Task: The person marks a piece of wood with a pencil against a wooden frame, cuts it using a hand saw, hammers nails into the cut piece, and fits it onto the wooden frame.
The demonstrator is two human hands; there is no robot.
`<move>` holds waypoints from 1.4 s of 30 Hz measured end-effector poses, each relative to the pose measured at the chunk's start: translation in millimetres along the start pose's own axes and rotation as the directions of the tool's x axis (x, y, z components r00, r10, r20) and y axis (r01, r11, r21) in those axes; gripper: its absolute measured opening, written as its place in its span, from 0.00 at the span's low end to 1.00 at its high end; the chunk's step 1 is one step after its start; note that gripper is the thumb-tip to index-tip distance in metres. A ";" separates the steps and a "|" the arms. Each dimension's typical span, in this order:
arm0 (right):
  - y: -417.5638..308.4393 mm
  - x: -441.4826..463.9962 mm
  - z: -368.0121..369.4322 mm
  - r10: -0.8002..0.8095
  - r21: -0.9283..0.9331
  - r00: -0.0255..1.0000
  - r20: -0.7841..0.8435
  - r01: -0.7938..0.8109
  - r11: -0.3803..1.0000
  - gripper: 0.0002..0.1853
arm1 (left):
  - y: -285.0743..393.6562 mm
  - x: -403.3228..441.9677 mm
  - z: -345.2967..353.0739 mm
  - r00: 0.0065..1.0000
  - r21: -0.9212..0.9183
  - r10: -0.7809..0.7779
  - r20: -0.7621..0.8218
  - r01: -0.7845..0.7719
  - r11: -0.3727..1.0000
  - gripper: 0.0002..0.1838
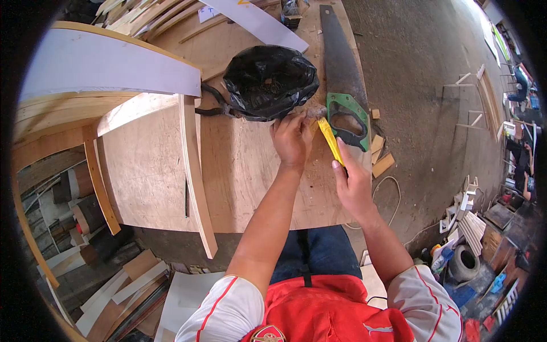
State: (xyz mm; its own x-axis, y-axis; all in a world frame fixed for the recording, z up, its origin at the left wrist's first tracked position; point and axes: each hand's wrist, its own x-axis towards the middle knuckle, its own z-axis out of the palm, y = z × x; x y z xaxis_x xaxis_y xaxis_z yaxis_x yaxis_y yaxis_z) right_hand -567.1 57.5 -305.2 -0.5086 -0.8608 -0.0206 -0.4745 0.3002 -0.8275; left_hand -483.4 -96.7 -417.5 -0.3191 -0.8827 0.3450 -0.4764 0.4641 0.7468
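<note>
My right hand (353, 185) is wrapped round the yellow handle of a hammer (330, 139), whose head lies on the wooden table (256, 188) beside the saw. Just below a black plastic bag (270, 82), my left hand (292, 139) has its fingers bent together near the hammer head; whatever they hold, if anything, is hidden. Small dark bits show inside the open bag. A hand saw (345, 68) with a green and black handle lies at the table's right edge. Pliers (216, 102) with dark handles rest left of the bag.
A wooden frame with a white panel (108, 62) stands at the left. Wood strips (154, 17) and a white board (256, 23) lie at the back. Offcuts (383, 164) and a cable (396, 199) are on the floor at right. People are in the far right background.
</note>
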 end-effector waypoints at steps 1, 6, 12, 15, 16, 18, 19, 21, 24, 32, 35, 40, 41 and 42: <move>-0.3 0.2 -0.1 0.010 -0.014 1.000 0.010 -0.009 1.000 0.28 | 0.5 0.3 -0.3 1.000 0.022 0.014 -0.003 -0.014 1.000 0.12; -14.5 -0.8 -7.5 0.000 -0.048 0.999 -0.033 -0.002 0.999 0.29 | 3.1 1.7 2.6 1.000 0.129 0.024 0.011 -0.025 0.991 0.10; -5.5 1.4 1.2 -0.274 -0.241 0.955 -0.117 0.240 0.940 0.30 | 1.5 -0.3 4.8 1.000 0.143 0.011 -0.005 -0.010 0.990 0.10; 1.6 -1.4 1.2 -0.004 -0.302 0.996 0.085 0.030 0.953 0.30 | -1.2 0.3 5.1 1.000 0.130 -0.009 0.014 0.007 0.992 0.09; 0.1 -1.9 1.9 -0.071 -0.251 0.997 0.028 0.076 0.965 0.30 | -1.6 1.3 5.1 1.000 0.130 -0.001 0.010 0.000 0.991 0.09; -5.6 -4.7 2.4 -0.186 -0.154 0.978 -0.090 0.170 0.973 0.30 | 0.9 0.6 4.2 1.000 0.135 0.006 0.010 -0.007 0.991 0.08; -5.7 -3.7 4.1 -0.191 -0.182 0.978 -0.085 0.173 0.968 0.30 | 2.5 1.9 2.7 1.000 0.133 0.006 0.012 -0.008 0.991 0.08; -5.9 -1.0 5.1 -0.199 -0.242 0.977 -0.075 0.176 0.954 0.29 | 7.0 3.4 0.8 1.000 0.124 0.008 0.018 -0.010 0.992 0.09; -4.5 -0.4 1.6 0.013 -0.260 1.000 0.010 -0.010 0.966 0.28 | 7.0 1.9 -0.5 0.999 0.176 -0.007 0.045 -0.001 0.984 0.09; -1.5 -11.4 -12.0 -0.071 -0.127 0.992 -0.105 0.057 0.990 0.28 | 23.8 -7.7 -36.4 0.978 0.129 -0.190 0.089 0.178 0.976 0.15; -1.7 -12.8 -9.5 -0.026 -0.151 0.999 -0.047 0.019 0.988 0.28 | 22.6 -6.8 -30.6 0.965 0.446 -0.261 0.028 0.222 0.867 0.20; -1.2 -12.0 3.5 -0.035 -0.191 0.999 -0.037 0.027 0.981 0.29 | 20.0 -7.1 -14.5 0.942 0.623 -0.334 0.009 0.256 0.739 0.27; -2.2 -10.9 3.8 -0.052 -0.180 0.998 -0.035 0.045 0.983 0.29 | 20.0 -7.0 -14.7 0.938 0.625 -0.347 0.019 0.259 0.736 0.27; -3.7 -8.3 3.7 -0.070 -0.168 0.997 -0.039 0.063 0.984 0.29 | 21.9 -4.5 -15.7 0.935 0.626 -0.355 0.031 0.259 0.736 0.28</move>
State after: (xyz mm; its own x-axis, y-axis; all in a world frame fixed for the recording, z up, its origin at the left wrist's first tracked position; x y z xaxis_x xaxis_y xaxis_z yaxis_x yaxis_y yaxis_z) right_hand -558.5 61.9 -304.0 -0.5015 -0.8632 0.0591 -0.6196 0.3106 -0.7209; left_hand -479.6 -83.8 -393.7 -0.1546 -0.9872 0.0400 -0.9457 0.1596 0.2831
